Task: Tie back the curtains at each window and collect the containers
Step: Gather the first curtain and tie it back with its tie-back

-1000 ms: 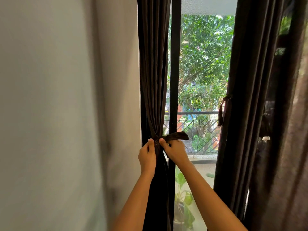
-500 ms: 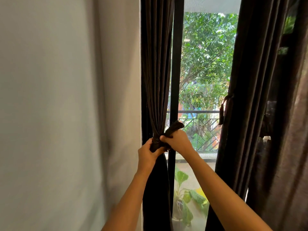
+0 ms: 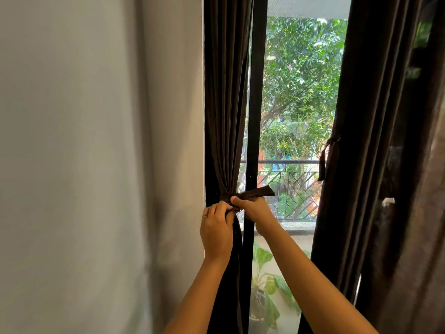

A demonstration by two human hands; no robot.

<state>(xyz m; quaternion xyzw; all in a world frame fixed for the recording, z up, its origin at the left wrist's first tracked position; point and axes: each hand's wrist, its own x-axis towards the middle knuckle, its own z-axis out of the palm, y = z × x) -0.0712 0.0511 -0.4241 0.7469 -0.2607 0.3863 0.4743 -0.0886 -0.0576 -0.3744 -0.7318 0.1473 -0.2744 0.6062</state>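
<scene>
The dark curtain (image 3: pixel 226 104) hangs at the left edge of the window, against the black frame post (image 3: pixel 257 92), and is cinched into a narrow bunch by a matching tie band (image 3: pixel 256 192). The left hand (image 3: pixel 216 227) has its fingers curled round the bunch at the cinch. The right hand (image 3: pixel 256 210), touching it, pinches the band between thumb and curled fingers; the band's free end juts out to the right. At the window's right edge a second curtain (image 3: pixel 356 141) is already gathered by its own tie (image 3: pixel 323 157). A grey wall (image 3: pixel 96 141) lies left, with a balcony railing (image 3: pixel 295 186) and leafy plant (image 3: pixel 267 292) outside.
</scene>
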